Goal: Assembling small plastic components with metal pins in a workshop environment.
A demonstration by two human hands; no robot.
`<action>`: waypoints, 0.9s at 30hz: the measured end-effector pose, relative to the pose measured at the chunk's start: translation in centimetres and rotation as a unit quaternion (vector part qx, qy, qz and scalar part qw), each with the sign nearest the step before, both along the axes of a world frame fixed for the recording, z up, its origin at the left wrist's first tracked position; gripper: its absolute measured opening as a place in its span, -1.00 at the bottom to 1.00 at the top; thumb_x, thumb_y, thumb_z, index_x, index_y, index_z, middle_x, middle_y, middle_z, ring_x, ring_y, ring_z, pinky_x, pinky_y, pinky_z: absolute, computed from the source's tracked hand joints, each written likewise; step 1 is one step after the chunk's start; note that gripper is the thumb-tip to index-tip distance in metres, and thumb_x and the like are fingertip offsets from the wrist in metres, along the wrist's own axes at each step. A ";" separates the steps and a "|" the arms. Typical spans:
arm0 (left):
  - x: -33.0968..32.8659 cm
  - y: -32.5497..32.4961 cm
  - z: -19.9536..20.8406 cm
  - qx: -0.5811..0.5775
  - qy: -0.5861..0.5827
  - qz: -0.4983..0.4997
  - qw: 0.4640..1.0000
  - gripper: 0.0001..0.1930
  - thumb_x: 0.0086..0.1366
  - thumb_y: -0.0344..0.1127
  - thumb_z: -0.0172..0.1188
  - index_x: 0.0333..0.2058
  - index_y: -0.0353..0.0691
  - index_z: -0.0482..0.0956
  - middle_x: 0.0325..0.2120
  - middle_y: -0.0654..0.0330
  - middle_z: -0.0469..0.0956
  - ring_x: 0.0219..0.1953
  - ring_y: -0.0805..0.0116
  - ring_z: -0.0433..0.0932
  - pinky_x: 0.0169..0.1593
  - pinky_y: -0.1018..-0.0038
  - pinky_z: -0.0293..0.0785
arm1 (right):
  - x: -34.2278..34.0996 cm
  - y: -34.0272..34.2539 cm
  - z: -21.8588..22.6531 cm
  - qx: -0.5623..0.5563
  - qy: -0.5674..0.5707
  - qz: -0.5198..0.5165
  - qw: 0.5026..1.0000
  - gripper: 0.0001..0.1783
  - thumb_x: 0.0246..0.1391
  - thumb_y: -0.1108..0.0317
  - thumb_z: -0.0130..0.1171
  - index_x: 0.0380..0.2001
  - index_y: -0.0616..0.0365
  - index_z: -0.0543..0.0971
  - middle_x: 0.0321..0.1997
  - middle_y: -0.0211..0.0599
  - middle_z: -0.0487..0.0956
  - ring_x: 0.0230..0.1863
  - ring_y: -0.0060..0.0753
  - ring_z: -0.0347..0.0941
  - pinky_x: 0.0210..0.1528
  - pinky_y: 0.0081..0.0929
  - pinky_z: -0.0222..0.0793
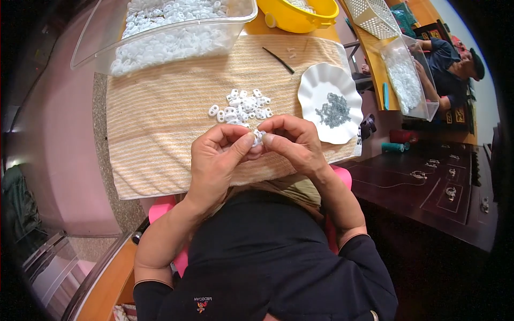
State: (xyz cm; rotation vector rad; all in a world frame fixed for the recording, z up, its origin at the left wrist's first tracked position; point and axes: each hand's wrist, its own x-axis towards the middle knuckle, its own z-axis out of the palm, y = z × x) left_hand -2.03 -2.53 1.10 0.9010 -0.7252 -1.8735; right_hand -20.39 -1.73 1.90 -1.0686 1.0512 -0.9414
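Note:
My left hand (218, 155) and my right hand (296, 143) meet over the near part of a striped cloth (155, 123). Between their thumbs and fingertips they pinch one small white plastic piece (258, 138), partly covered by the fingers. Just beyond the hands lies a loose pile of white plastic pieces (243, 104), oval with holes in them. To the right, a white scalloped plate (316, 80) bears a heap of small grey-green pieces (335, 111), too fine to make out.
A clear plastic bin (235, 27) of white pieces stands at the far left, beside a yellow basin (300, 18). A thin black stick (278, 60) lies on the cloth near tiny pinkish bits (291, 52). At right, another person (450, 64) sits by a clear bin (428, 107).

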 end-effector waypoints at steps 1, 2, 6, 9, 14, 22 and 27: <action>0.1 0.0 -0.1 0.001 0.002 -0.003 1.000 -0.87 0.26 -0.47 0.18 -0.25 -0.40 0.50 -0.37 0.12 0.59 -0.34 0.46 0.60 -0.21 0.58 0.60 | 0.0 0.0 -0.1 0.001 0.000 0.000 1.000 -0.78 0.14 0.54 0.08 -0.14 0.37 0.49 -0.24 -0.26 0.57 -0.21 -0.53 0.51 -0.13 -0.56 0.49; 0.1 -0.1 -0.1 0.001 0.003 -0.005 1.000 -0.87 0.26 -0.47 0.18 -0.24 -0.40 0.50 -0.37 0.12 0.59 -0.34 0.46 0.60 -0.21 0.58 0.59 | 0.0 0.0 -0.3 0.004 -0.010 -0.005 1.000 -0.79 0.14 0.54 0.08 -0.14 0.37 0.49 -0.25 -0.25 0.57 -0.22 -0.52 0.51 -0.13 -0.56 0.49; 0.1 -0.2 -0.3 0.004 0.006 -0.009 1.000 -0.86 0.26 -0.47 0.18 -0.24 -0.40 0.49 -0.37 0.12 0.59 -0.34 0.46 0.60 -0.21 0.58 0.59 | 0.1 0.0 -0.7 0.012 -0.029 -0.022 0.999 -0.79 0.13 0.55 0.08 -0.15 0.38 0.49 -0.28 -0.22 0.58 -0.26 -0.48 0.54 -0.16 -0.53 0.51; 0.1 -0.1 -0.3 0.004 0.003 -0.008 1.000 -0.86 0.26 -0.47 0.17 -0.23 -0.40 0.49 -0.36 0.11 0.59 -0.34 0.45 0.60 -0.20 0.58 0.59 | -0.2 0.1 -1.2 0.009 -0.016 -0.041 0.999 -0.78 0.12 0.54 0.09 -0.15 0.40 0.48 -0.31 -0.20 0.58 -0.30 -0.44 0.56 -0.19 -0.50 0.53; 0.2 -0.2 -0.1 0.007 0.012 0.001 1.000 -0.84 0.27 -0.47 0.16 -0.21 -0.42 0.49 -0.33 0.10 0.58 -0.33 0.44 0.60 -0.19 0.56 0.60 | 0.0 0.1 -0.6 0.016 -0.059 -0.059 0.996 -0.78 0.11 0.53 0.11 -0.16 0.40 0.48 -0.33 -0.18 0.58 -0.35 -0.40 0.56 -0.22 -0.48 0.53; 0.3 -0.3 -0.2 0.022 0.022 -0.011 0.999 -0.83 0.27 -0.47 0.16 -0.18 -0.41 0.50 -0.33 0.12 0.58 -0.33 0.46 0.60 -0.19 0.56 0.60 | 0.1 0.1 -0.7 0.014 -0.068 -0.062 0.996 -0.79 0.11 0.53 0.10 -0.18 0.39 0.49 -0.37 -0.20 0.57 -0.38 -0.39 0.55 -0.26 -0.46 0.54; 0.3 -0.2 -0.2 0.029 0.032 -0.011 0.999 -0.83 0.27 -0.46 0.17 -0.19 -0.40 0.50 -0.34 0.15 0.58 -0.33 0.47 0.59 -0.19 0.56 0.60 | -0.2 0.1 -0.9 -0.038 -0.004 -0.043 0.998 -0.78 0.13 0.55 0.07 -0.14 0.38 0.49 -0.23 -0.21 0.52 -0.33 -0.45 0.53 -0.24 -0.54 0.51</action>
